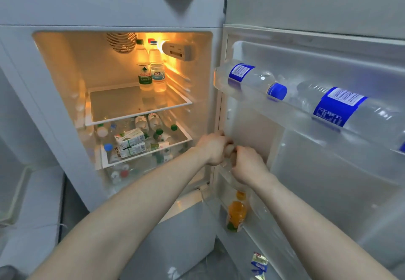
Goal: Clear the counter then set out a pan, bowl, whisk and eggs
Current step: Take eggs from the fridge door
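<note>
Both arms are reaching into an open fridge [114,14], meeting at the inner edge of its door [328,170], lower than the upper door shelf [252,92]. The left hand [213,148] is curling its fingers around a pale egg [230,148], which is peeking out between the two hands. The right hand [248,164] is sitting just beside it, fingers bent and touching the egg, though whether it is gripping anything is unclear. Two blue-labelled water bottles [255,78] are lying along the upper door shelf. An orange juice bottle [236,213] is standing in the lower door shelf. Inside, two bottles [151,69] are standing on the top glass shelf, and cartons [130,140] are lying among more bottles below.
</note>
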Demonstrator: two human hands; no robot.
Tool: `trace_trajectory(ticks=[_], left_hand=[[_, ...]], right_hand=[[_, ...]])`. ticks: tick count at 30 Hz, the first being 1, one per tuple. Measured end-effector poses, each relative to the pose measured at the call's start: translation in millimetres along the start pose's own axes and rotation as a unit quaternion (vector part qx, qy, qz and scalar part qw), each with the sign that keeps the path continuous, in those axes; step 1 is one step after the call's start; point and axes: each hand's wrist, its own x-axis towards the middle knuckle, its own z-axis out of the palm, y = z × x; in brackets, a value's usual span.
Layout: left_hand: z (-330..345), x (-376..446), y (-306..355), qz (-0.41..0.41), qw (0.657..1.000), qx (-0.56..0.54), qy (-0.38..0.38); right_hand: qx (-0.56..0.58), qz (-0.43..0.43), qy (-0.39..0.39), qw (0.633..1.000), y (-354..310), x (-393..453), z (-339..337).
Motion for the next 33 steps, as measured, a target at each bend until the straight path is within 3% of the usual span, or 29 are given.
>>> trace_trajectory(ticks=[7, 14, 19, 26, 31, 33], left_hand=[[-4, 3, -3, 0.018, 1.0, -0.007, 0.0], [-5, -2, 2, 0.023, 1.0, -0.005, 0.007], [-7, -25, -3, -0.012, 0.994, -0.09, 0.061], [-21, -104, -16, -0.082, 0.953, -0.216, 0.195], [-26, -183, -17, -0.176, 0.914, -0.265, 0.25], [-22, -221, -10, -0.226, 0.892, -0.282, 0.271]], right_hand=[[-0.021, 0.022, 0.049, 0.998, -5, 5, 10], [-0.004, 0.039, 0.039, 0.998, -9, -2, 6], [0.045, 0.024, 0.047, 0.998, -8, -14, -1], [0.127, -0.067, 0.126, 0.982, -22, -37, -8], [0.225, -0.148, 0.116, 0.956, -53, -52, -3], [0.261, -0.189, 0.073, 0.944, -70, -61, 4]])
